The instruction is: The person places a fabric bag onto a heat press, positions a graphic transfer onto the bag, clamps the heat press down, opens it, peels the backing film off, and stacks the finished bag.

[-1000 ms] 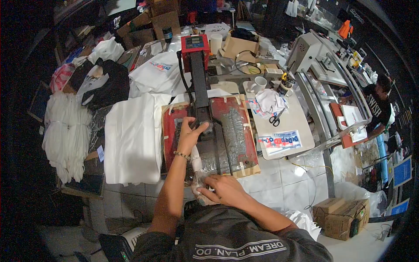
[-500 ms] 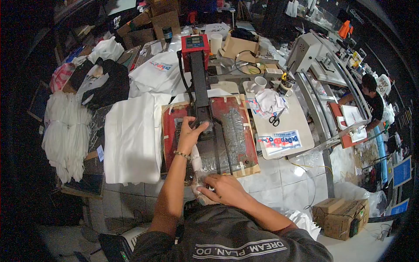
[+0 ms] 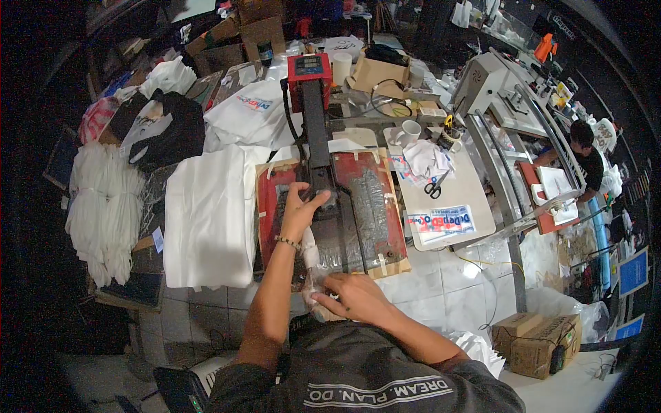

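A heat press with a red control box (image 3: 308, 65) and a dark arm (image 3: 316, 127) stands in front of me. Its red plate (image 3: 279, 182), patched with grey tape, lies under the arm. My left hand (image 3: 301, 210) rests on the press at the arm's lower joint, thumb and fingers spread apart. From there a handle (image 3: 310, 256), wrapped in pale material, runs down towards my body. Near the handle's lower end my right hand (image 3: 357, 299) has its fingers curled around it. Part of that grip is hidden.
White fabric (image 3: 206, 220) lies left of the press, beside bundled white bags (image 3: 103, 213). To the right are a board (image 3: 475, 186) with printed pieces, scissors (image 3: 434, 187) and a mug (image 3: 407, 132). Further right, a person (image 3: 589, 162) is by another press (image 3: 482, 82). A cardboard box (image 3: 533, 344) sits lower right.
Both hands stay in nearly the same place on the press. The view has shifted very slightly.
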The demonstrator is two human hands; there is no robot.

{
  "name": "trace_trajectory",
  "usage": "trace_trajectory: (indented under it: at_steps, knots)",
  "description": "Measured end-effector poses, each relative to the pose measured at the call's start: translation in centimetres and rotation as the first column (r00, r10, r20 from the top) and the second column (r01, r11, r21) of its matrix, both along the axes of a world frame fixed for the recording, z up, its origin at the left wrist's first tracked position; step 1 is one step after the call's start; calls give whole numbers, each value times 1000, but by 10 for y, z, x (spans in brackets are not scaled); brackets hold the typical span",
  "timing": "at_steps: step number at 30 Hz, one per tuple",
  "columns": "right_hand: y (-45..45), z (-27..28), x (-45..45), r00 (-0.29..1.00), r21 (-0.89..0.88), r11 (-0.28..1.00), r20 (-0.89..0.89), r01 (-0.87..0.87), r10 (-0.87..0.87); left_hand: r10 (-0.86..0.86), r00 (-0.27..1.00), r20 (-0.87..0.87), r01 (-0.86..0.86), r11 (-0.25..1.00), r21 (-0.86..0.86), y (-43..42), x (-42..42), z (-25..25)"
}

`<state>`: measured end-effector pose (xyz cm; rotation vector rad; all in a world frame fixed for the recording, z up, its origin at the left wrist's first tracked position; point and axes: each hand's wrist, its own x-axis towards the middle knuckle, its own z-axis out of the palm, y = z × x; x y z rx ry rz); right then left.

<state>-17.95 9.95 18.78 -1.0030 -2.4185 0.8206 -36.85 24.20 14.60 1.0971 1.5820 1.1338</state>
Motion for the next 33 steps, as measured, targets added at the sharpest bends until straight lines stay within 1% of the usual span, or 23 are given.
trace_trajectory:
  at_steps: [4,5,7,8,11,13,14,16,17,18,19,20,22,23,25,26,27,28,29,30,31,32,33]
  knots:
    - [-1,-1,0,1000,4,1000,-9,5,-5,-8,1000,15,9,999,-54,0,0,4]
    - [0,-2,0,1000,4,1000,-9,5,-5,-8,1000,15,8,999,-54,2,-1,-3]
    - [1,-3,1,1000,-18,1000,-16,-14,14,22,999,-39,-18,994,106,6,-1,-14]
    - [1,-2,1,1000,-17,1000,-16,-14,13,22,999,-40,-18,994,107,5,-1,-14]
    - [-1,1,2,1000,-13,1000,14,-20,21,31,999,-39,-28,996,85,1,1,-3]
    - [-3,3,2,1000,-7,1000,12,-24,24,-6,1000,-26,6,1000,-13,-2,1,7]
    - [-6,2,2,1000,-3,1000,12,-24,24,-7,1000,-26,7,1000,-9,-2,2,9]
    - [-18,-4,-2,981,121,990,188,-76,52,-13,1000,21,14,999,-30,-3,2,14]
    - [-23,-4,-3,981,125,989,188,-79,54,-10,1000,20,11,1000,-26,2,0,2]
    - [-27,-4,-5,979,129,991,202,-44,17,7,1000,8,-7,1000,21,11,-3,-16]
    - [-30,-4,-6,976,133,991,217,-8,-21,24,1000,-3,-23,997,68,12,-3,-16]
    - [-30,-2,-7,976,137,991,219,-10,-20,25,1000,-1,-25,997,72,12,-3,-17]
    - [-25,4,-8,966,110,994,258,-26,-3,6,1000,9,-6,1000,-13,13,-4,-14]
    - [-26,5,-8,966,114,993,260,-27,-3,6,1000,11,-6,1000,-10,15,-5,-16]
    - [-27,6,-6,979,148,989,201,-8,-22,2,997,-75,1,999,48,21,-9,-24]
    - [-27,25,-4,979,144,990,204,-1,-29,-6,997,-72,9,999,44,26,-15,-21]
    - [-27,48,-2,973,131,991,228,-16,-15,-51,965,-257,76,993,91,33,-23,-16]
    - [-28,74,0,967,114,993,254,-37,6,-79,898,-432,144,982,121,37,-26,-11]
    - [-32,94,0,967,100,994,253,-35,9,-43,837,-546,114,989,97,26,-18,17]
    - [-30,116,1,961,124,991,277,-56,20,-42,835,-549,114,989,98,19,-17,53]
    - [-26,137,2,953,151,985,302,-80,31,-154,917,-368,136,988,-75,13,-17,88]
    - [-24,155,3,954,152,985,299,-78,29,-234,960,-157,192,951,-242,10,-16,104]
    - [-20,173,5,958,240,964,283,-110,39,-122,992,-44,118,989,-87,12,-24,96]
